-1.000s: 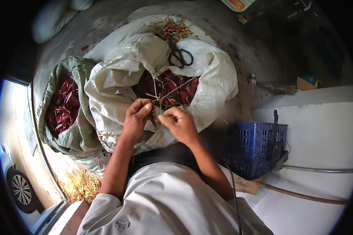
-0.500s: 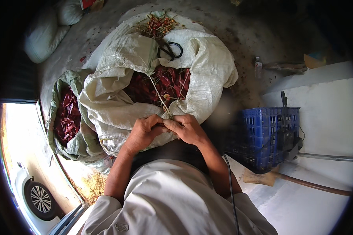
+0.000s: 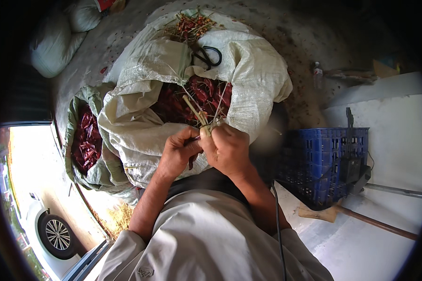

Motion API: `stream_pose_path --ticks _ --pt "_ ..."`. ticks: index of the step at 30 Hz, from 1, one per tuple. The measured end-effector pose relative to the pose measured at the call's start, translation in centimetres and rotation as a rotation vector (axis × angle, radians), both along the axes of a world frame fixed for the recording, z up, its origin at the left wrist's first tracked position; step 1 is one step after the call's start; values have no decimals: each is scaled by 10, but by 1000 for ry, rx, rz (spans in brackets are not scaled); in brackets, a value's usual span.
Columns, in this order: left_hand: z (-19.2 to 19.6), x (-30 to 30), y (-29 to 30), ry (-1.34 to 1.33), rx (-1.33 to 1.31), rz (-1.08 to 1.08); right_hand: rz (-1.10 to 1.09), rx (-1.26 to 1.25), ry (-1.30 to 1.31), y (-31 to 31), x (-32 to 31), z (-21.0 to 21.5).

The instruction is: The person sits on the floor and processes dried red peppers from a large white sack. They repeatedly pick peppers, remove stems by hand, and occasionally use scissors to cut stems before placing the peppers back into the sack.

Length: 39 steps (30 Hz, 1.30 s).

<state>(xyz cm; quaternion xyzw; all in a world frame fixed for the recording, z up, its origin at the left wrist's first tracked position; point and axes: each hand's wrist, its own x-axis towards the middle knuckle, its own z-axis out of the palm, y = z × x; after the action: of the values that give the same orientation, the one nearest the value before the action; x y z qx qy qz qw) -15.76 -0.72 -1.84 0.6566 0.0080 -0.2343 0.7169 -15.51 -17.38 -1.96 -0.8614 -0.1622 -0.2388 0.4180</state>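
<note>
My two hands meet over the near edge of a large white woven sack (image 3: 140, 107) of dried red chilies (image 3: 204, 91). The fingers of my left hand (image 3: 177, 152) are closed round a dark red chili (image 3: 192, 160), its end showing below them. My right hand (image 3: 228, 146) is closed beside it, thumb and fingers pinching pale dry stems (image 3: 197, 111) that stick up from between the hands toward the sack's mouth. Black-handled scissors (image 3: 207, 57) lie on the folded far rim, close to a heap of cut stems and bits (image 3: 192, 27).
A smaller green-grey sack of chilies (image 3: 86, 138) stands at the left. On the right are a blue plastic crate (image 3: 333, 161) and a clear bottle (image 3: 318, 72). Filled white sacks (image 3: 56, 44) lie at the far left. A black cable (image 3: 277, 225) hangs by my right arm.
Pale stems now stand up between my hands, and a dark red chili end shows under my left fingers. My right hand has turned and risen slightly. The whole view has shifted a little.
</note>
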Motion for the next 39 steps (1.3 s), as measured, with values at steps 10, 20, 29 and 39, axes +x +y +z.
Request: stream_pose_path --ticks 10,20,29,39 --pt "8 -16 9 45 -165 -106 -194 1453 326 -101 60 12" --pt "-116 93 58 -322 1395 26 -12 505 398 5 58 -48" --pt "-133 82 80 -364 943 234 118 6 486 52 59 -100" --pt "-134 75 61 -384 956 127 243 -185 601 45 36 -132"
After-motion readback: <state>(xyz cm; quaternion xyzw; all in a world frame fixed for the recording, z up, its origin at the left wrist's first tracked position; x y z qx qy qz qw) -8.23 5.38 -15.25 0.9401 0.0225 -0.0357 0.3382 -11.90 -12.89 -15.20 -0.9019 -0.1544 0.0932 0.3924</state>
